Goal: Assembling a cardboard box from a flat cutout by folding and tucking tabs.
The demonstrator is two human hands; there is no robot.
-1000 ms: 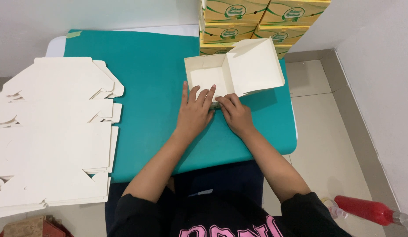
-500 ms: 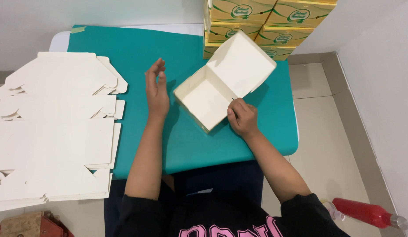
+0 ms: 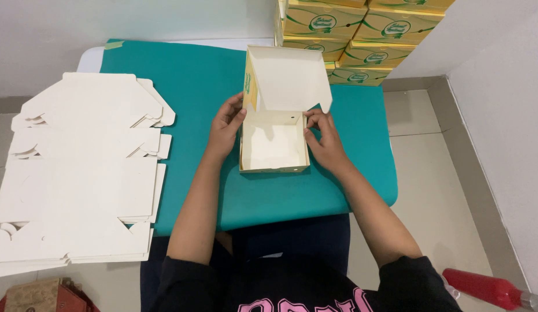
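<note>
Head camera looks down on my two hands, and the box has changed place since half a second ago: then it lay turned at an angle on the worktop with only my right hand on it, while my left hand hung open beside it. Now the box sits square in front of me, its open side up, and both hands are on it. I judge from this that the folding of the walls is almost finished and the box holds its shape alone.

My left hand presses flat with its fingers against the left wall, near the hinge of the lid. My right hand grips the right wall at the top corner, fingers curled over the edge. The hands are apart, with the box between them.

The box is thin cardboard, plain white and matt inside, yellow with green print outside. Its lid stands upright at the far side, with a cut tab at each corner. The worktop has a smooth teal cover. On my left lies a stack of flat blanks, white, with notched edges. Behind the box stand finished boxes, yellow and glossy, piled in rows. A red bottle lies on the tiled floor at my right.
</note>
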